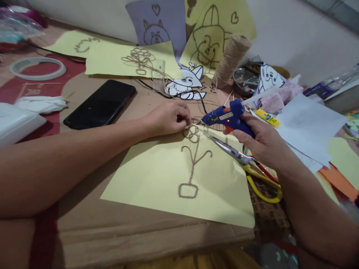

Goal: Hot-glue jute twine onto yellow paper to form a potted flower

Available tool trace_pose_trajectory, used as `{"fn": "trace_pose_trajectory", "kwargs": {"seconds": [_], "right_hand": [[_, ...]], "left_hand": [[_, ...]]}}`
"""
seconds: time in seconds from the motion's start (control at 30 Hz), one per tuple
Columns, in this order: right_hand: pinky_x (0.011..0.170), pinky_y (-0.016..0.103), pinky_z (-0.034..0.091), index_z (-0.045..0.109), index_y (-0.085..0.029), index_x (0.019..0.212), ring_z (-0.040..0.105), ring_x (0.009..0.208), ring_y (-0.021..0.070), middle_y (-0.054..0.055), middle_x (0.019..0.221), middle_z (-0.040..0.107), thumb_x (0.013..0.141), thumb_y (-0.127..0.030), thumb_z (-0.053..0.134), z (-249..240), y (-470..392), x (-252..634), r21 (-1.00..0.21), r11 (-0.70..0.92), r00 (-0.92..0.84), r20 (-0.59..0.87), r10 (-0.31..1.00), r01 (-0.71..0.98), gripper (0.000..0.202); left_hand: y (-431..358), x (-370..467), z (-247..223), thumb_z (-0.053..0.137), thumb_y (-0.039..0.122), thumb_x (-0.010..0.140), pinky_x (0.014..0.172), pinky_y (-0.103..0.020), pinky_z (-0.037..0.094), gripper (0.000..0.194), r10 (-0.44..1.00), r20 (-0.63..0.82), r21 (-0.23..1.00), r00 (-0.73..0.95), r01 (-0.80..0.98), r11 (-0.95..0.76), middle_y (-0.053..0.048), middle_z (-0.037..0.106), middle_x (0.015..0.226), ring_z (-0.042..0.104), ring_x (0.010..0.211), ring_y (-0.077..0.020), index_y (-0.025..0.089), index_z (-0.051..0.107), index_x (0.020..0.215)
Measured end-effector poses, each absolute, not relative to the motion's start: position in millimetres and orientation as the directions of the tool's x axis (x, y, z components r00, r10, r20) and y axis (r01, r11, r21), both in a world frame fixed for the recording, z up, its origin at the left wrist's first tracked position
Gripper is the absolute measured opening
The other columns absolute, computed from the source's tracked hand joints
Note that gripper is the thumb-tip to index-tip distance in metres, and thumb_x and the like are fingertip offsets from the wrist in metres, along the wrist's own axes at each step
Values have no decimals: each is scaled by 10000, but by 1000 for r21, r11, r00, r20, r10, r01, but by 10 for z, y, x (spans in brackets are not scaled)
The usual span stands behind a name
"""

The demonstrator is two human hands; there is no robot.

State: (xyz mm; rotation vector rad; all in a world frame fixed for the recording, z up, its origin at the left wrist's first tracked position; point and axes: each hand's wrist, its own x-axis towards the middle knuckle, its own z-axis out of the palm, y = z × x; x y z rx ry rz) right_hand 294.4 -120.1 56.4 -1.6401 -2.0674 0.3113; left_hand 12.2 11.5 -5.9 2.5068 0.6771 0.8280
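Observation:
A blue hot glue gun (224, 115) with a lit red light is gripped in my right hand (260, 138). Its nozzle points left, close to my left hand (171, 117), whose fingers are pinched together at the top edge of a yellow paper sheet (151, 175). What those fingertips pinch is too small to make out. On the sheet, brown twine forms a potted flower (193, 164) with looped petals, a stem, two curled leaves and a pot. Scissors (238, 153) with red and yellow handles lie under my right hand, blades on the paper.
A black phone (101, 104) and a roll of tape (37, 68) lie to the left. A twine spool (231, 59) stands behind the glue gun, near a paper fox cutout (185, 82). Twine pictures lean at the back; white paper sheets (305, 123) lie right.

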Motion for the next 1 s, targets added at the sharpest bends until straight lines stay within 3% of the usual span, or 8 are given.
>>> {"fn": "trace_pose_trajectory", "kwargs": {"seconds": [0.23,0.43,0.67,1.0], "right_hand": [[1138,610,529,679,-156,1404,663,1356,403,178,1466,703,998,-516,590,554,-1203,2921,-411,272,-207,196,958,870,551],[1108,558,566,679,-144,1407,695,1322,376,176,1449,717,1015,-486,568,568,-1216,2897,-379,269,-209,192,959,885,532],[1105,584,557,661,-155,1422,704,1293,381,172,1421,731,1026,-436,562,597,-1239,2888,-350,301,-248,187,950,887,496],[990,558,609,682,-152,1355,743,1191,392,180,1327,769,1005,-397,571,576,-1246,2852,-290,353,-278,271,922,889,442]], "left_hand": [[109,115,-59,623,86,811,840,-263,555,225,548,447,499,707,312,-809,-52,785,924,712,880,-170,187,823,812],[105,111,-47,610,108,817,834,-241,552,237,549,432,485,715,329,-810,-48,783,934,715,886,-160,192,831,834],[123,113,-69,630,102,805,808,-253,555,219,537,438,488,721,311,-815,-56,778,923,711,868,-170,190,829,829],[119,124,-48,641,91,791,818,-255,550,217,543,431,497,720,312,-809,-52,776,918,712,869,-173,189,833,816]]}}
